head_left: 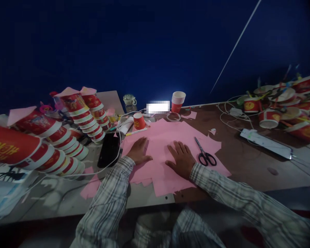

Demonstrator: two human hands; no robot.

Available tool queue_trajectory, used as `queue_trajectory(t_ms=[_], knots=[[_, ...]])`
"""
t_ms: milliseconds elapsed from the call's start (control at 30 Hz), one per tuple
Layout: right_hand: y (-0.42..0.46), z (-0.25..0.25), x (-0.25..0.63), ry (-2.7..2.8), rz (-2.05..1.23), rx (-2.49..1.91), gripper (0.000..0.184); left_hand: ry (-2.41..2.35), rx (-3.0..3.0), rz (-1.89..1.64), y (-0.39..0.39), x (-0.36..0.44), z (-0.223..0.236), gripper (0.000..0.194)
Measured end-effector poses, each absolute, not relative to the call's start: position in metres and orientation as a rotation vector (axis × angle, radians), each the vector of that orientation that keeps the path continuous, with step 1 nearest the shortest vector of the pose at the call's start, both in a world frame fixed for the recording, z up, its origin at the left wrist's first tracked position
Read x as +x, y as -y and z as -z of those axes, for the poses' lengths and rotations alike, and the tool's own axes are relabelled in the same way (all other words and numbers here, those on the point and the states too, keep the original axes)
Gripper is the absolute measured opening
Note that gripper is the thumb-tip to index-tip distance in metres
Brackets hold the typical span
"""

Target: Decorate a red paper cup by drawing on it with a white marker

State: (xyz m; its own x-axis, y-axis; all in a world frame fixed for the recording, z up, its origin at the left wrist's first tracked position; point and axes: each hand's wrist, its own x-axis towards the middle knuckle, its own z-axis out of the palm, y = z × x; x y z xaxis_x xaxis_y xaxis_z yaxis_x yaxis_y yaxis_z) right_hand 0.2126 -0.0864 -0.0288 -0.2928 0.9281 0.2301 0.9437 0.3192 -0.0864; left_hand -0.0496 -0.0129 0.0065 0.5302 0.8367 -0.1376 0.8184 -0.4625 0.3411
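Note:
Both of my hands rest on a stack of pink paper sheets spread over the table in front of me. My left hand lies on the left part of the paper with its fingers curled loosely under, nothing visible in them. My right hand lies flat on the middle of the paper, fingers stretched out. Black-handled scissors lie on the paper just right of my right hand, not touched. A single red paper cup stands beyond my left hand, next to a yellow pen.
Long stacks of red paper cups lie on their sides at the left, some capped with pink paper. A black phone with a white cable lies beside them. A tape roll, an upright cup stack, a power strip and decorated cups fill the back and right.

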Motion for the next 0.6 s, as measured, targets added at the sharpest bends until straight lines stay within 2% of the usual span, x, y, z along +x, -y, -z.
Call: queue_trajectory(t_ms=[200, 433, 600], knots=[[0.086, 0.020, 0.185, 2.320, 0.032, -1.749, 0.077, -1.430, 2.381, -0.018, 0.017, -0.045, -0.013, 0.115], [0.078, 0.006, 0.178, 2.336, -0.265, -1.754, 0.090, -1.347, 2.487, 0.175, 0.030, -0.032, -0.027, 0.097], [0.063, -0.014, 0.238, 2.365, -0.331, -1.641, 0.073, -1.355, 2.470, 0.205, 0.029, -0.031, -0.028, 0.100]])
